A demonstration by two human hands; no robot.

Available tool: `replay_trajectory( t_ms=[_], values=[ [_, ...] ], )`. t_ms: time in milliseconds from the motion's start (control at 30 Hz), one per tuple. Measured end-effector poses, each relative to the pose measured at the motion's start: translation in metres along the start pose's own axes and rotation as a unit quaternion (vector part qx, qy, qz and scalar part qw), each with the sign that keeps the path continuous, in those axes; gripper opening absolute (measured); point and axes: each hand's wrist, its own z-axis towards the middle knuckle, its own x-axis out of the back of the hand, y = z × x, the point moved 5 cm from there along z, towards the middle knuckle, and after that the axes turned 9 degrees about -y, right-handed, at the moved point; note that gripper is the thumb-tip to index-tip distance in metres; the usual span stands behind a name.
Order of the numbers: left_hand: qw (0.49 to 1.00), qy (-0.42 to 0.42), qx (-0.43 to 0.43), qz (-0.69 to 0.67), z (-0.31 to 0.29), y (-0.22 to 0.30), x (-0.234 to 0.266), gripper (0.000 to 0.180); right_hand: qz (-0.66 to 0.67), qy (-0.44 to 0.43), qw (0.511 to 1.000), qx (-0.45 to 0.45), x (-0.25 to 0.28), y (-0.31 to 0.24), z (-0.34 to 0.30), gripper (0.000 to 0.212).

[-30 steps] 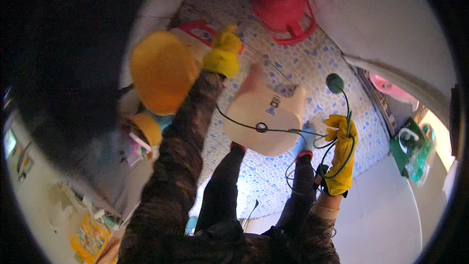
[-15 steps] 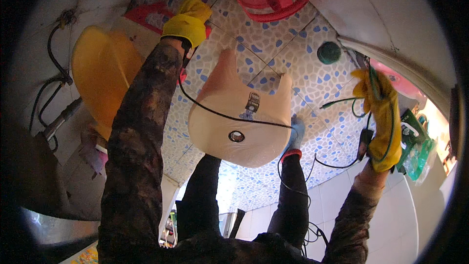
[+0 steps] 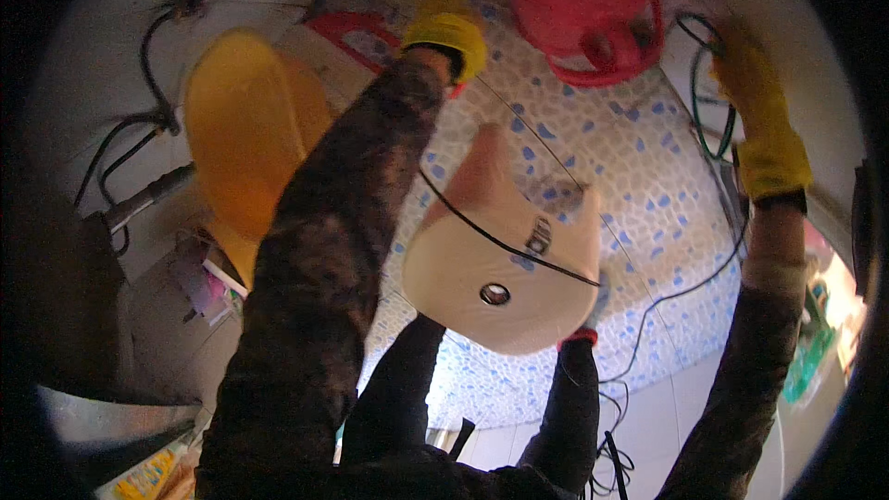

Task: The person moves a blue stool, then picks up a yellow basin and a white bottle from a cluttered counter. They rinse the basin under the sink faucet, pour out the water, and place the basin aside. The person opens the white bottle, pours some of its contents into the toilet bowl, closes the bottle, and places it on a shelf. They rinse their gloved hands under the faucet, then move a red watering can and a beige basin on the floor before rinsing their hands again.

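Note:
My left hand (image 3: 446, 35), in a yellow glove, reaches far over the pebble-patterned floor (image 3: 639, 213). Its fingers look curled but are smeared by motion; a bit of red shows by the wrist, and what they grip is hidden. From under that forearm a black cable (image 3: 500, 243) runs across a beige plastic stool (image 3: 505, 319) with a round hole in it. My right hand (image 3: 759, 111), gloved in yellow too, is at the far right by the wall, closed on a green cord (image 3: 701, 116) that hangs in a loop beside the fingers.
A large red plastic container with a handle (image 3: 593, 14) stands at the far side between my hands. To the left are an orange-yellow plastic basin (image 3: 236, 130), a red frame-like piece (image 3: 356, 37) and wall pipes (image 3: 153, 190). Coiled black cable (image 3: 616, 472) lies near my leg.
The view has shifted, so the stool and floor sit lower and more to the right. My right hand has moved farther away with the green cord. My left hand has moved slightly away from the stool.

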Motion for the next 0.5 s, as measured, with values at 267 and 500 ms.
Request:
replay_trajectory(
  t_ms=[267,500],
  values=[
    [0.981,0.123,0.05,-0.141,0.107,-0.021,0.012,0.065,-0.104,0.249,0.951,0.152,-0.03,0.034,-0.017,0.032],
    [0.981,0.123,0.078,-0.126,0.169,-0.044,-0.02,0.069,-0.125,0.236,0.952,0.15,-0.028,0.054,-0.02,0.031]
  ],
)
